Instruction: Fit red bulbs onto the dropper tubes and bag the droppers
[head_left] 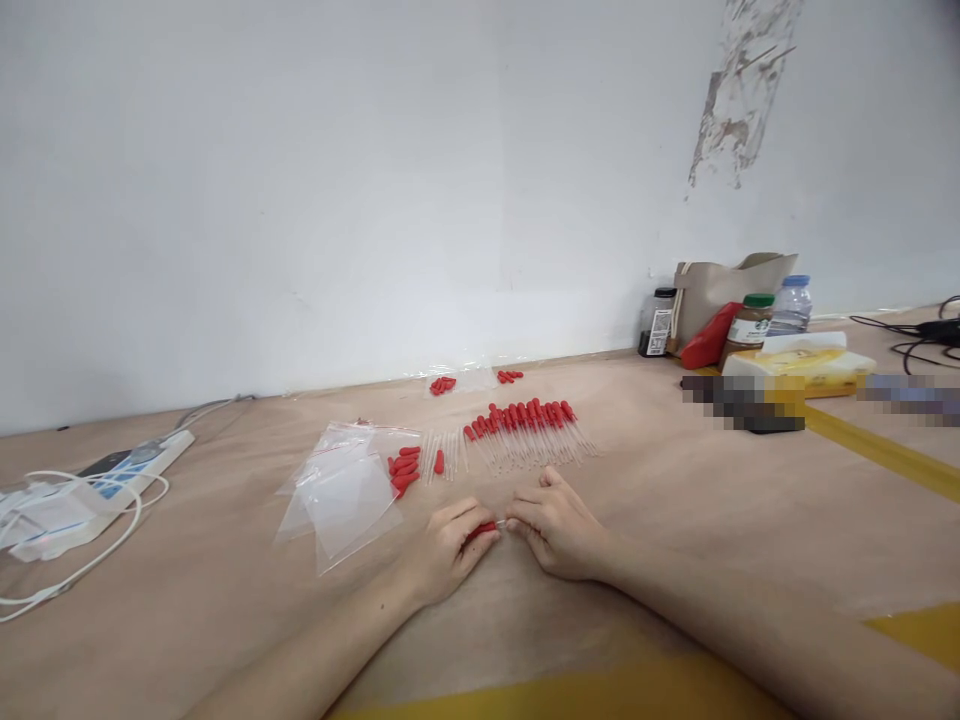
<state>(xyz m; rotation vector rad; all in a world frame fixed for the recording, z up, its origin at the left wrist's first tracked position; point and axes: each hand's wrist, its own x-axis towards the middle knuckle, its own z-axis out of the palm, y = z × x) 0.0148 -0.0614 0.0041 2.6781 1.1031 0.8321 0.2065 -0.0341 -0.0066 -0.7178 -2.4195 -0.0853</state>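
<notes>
The left hand point(459, 548) pinches a red bulb point(482, 530), the right hand point(556, 525) a thin tube point(502, 523) (both nearer than the dropper row point(523, 416)).

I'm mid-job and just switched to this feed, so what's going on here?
A person's left hand holds a red bulb, while the right hand pinches a thin clear tube at its end; how far the tube goes in is hidden. Beyond the hands lies a row of red-bulbed droppers. To its left are bare tubes, then loose red bulbs beside clear plastic bags.
</notes>
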